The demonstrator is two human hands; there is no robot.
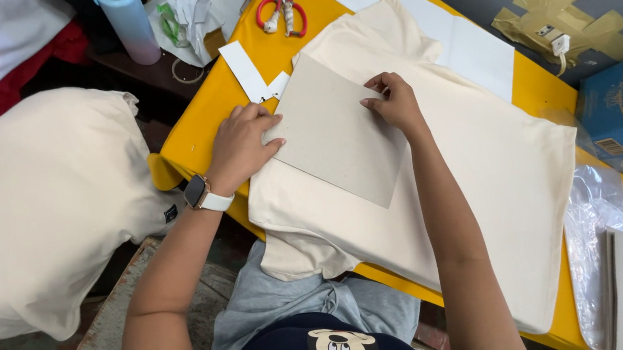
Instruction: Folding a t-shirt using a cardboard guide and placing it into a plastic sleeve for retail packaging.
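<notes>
Both of my hands sit on one grey cardboard sheet [336,132], which lies flat on top of a cream cotton garment [475,184]. My left hand [239,147] is spread, palm down, fingers pressing the sheet's left edge near its corner; a watch with a white strap [202,195] is on that wrist. My right hand [395,102] has its fingers curled onto the sheet's upper right edge, fingertips touching the card, nothing gripped in the palm.

The garment is spread over a yellow table [197,136], its lower edge hanging off the near side above my lap. White paper pieces [248,72] lie just beyond my left hand, and a larger white sheet [475,47] rests past the garment's far edge. Red-handled scissors [282,10] lie at the table's far end. A bottle, pale blue and pink, [129,23] stands off the table to the left. A bulky cream bundle of cloth [40,211] sits to my left, well apart from the table. Clear plastic film [589,220] lies by the right edge, next to a blue carton [622,124].
</notes>
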